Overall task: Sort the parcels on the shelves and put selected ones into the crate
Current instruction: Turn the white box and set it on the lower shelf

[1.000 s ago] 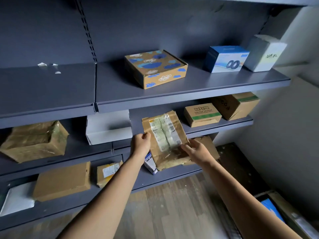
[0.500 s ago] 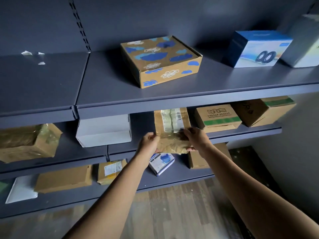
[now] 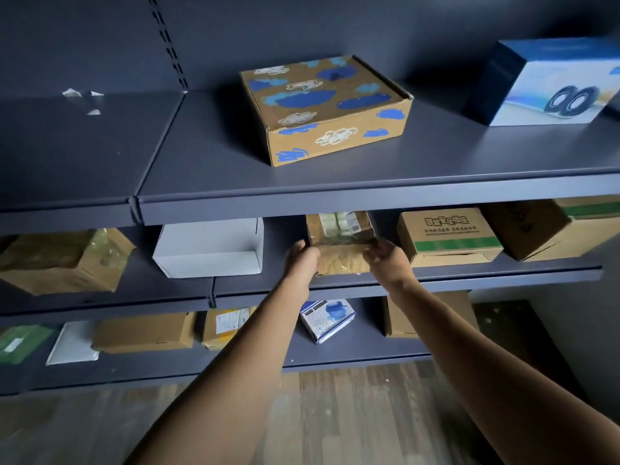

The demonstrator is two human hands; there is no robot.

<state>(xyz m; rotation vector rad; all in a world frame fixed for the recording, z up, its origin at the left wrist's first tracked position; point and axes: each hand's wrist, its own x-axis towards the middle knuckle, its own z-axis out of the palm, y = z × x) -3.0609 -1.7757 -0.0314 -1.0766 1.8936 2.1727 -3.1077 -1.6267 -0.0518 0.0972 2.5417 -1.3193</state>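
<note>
Evidently the step in hand is setting the brown parcel (image 3: 340, 250) on the middle shelf (image 3: 436, 280), in the gap between the white box (image 3: 208, 246) and the green-striped carton (image 3: 448, 236). Both hands grip it: the left hand (image 3: 300, 260) curls round its left edge and the right hand (image 3: 385, 260) holds its right edge. To do this well, I judge, slide it in flat under the lip of the top shelf (image 3: 369, 199), square to its neighbours, and release only once it rests fully on the shelf.

The top shelf carries a cloud-printed box (image 3: 325, 109) and, further right, a blue box (image 3: 543, 82). The middle shelf also holds a crumpled taped parcel (image 3: 63, 260) at far left. The bottom shelf (image 3: 352, 360) holds several cartons and a small shredder box (image 3: 327, 318). No crate is in view.
</note>
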